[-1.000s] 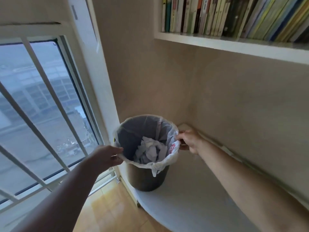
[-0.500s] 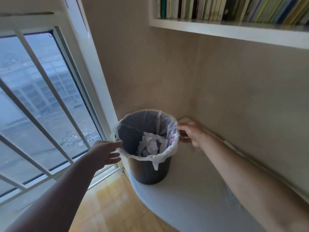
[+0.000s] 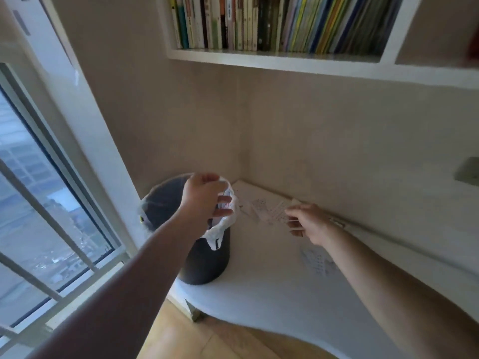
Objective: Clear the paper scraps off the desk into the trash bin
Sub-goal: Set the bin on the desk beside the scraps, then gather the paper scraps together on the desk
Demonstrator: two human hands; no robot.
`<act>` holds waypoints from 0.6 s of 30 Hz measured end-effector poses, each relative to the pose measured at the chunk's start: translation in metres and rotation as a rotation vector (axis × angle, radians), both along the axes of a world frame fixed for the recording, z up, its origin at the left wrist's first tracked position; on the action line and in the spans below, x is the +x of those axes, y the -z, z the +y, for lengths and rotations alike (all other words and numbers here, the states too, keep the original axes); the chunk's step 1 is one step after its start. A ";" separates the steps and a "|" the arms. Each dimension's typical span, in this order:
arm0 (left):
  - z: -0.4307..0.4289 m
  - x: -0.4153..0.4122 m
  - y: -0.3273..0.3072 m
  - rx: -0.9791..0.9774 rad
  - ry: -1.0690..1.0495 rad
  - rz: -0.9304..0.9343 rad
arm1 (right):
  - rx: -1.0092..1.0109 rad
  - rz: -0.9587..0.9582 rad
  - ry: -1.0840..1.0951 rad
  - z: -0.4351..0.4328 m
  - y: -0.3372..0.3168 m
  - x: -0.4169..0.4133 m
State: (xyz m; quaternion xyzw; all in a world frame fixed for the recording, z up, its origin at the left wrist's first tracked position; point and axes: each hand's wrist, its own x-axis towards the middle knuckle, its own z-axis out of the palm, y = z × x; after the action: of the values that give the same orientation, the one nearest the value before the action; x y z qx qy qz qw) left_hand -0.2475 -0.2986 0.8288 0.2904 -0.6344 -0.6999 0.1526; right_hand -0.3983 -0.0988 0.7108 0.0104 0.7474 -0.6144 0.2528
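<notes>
A dark grey trash bin (image 3: 207,263) with a white plastic liner (image 3: 219,230) stands on the left end of the white desk (image 3: 272,294). My left hand (image 3: 204,200) reaches over the bin and grips its right rim and liner, hiding most of the opening. Thin printed paper scraps (image 3: 261,209) lie flat on the desk just right of the bin, and another scrap (image 3: 317,261) lies under my right forearm. My right hand (image 3: 308,224) hovers over the desk beside the scraps, with its fingers loosely curled and apart and nothing visible in them. Motion blurs the view.
A white shelf (image 3: 272,58) packed with books hangs above the desk corner. A barred window (image 3: 39,203) fills the left side. Wooden floor (image 3: 181,338) shows below the desk's curved front edge. A small grey plate (image 3: 469,172) sits on the right wall.
My left hand has crossed from the bin's left rim to its right rim. My right hand has let go of the rim and moved right over the scraps. The camera has swung right.
</notes>
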 end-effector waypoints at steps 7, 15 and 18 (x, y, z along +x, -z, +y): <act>0.084 -0.042 0.042 0.102 0.228 -0.058 | 0.242 0.141 0.081 0.078 0.032 0.002; 0.108 -0.149 0.150 -0.222 0.232 -0.248 | 0.770 0.112 -0.060 0.164 0.107 -0.067; 0.099 -0.199 0.197 -0.449 0.225 -0.361 | 0.875 0.116 -0.196 0.165 0.132 -0.106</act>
State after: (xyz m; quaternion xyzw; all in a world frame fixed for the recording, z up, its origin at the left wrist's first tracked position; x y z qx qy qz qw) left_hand -0.4467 -0.1995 0.6322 0.2971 -0.8182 -0.4918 0.0193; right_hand -0.5044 0.0662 0.5791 0.0109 0.9472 -0.2135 0.2390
